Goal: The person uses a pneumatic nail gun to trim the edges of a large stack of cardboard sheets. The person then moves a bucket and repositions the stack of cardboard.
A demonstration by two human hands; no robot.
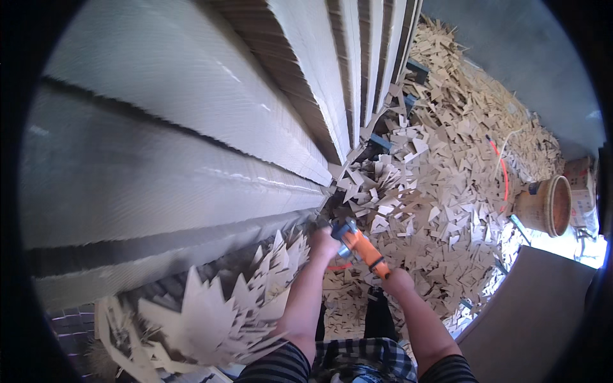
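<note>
Closest in, at the lower edge: plaid cloth (386,357) and striped sleeves (281,364), cut off by the rim, with dark trouser legs (378,316) mostly hidden behind. Then bare forearms (424,325) reaching forward to an orange power tool (366,251), held near the middle of the view, over loose cardboard scraps (434,223). Right hand (399,282) wrapped round the rear end, fingers closed on it, fingertips out of sight. Left hand (324,244) up against the blue-grey metal head (345,231); fingers blurred and largely hidden, so cannot tell whether clasped or merely touching. Long axis slanting from the right hand up to the left, away from the body; head end pointing toward the foot of tall cardboard stacks (166,191), foremost tip lost in blur and shadow. To the left, a jagged heap of torn cardboard (204,319), partly smeared. To the right, a brown board (523,313), cut off by the dark rim. Farther out, a red strip (504,179) across the scraps, kind hard to make out; a tan bucket (539,205), and beyond it a carton (580,182), partly hidden.
</note>
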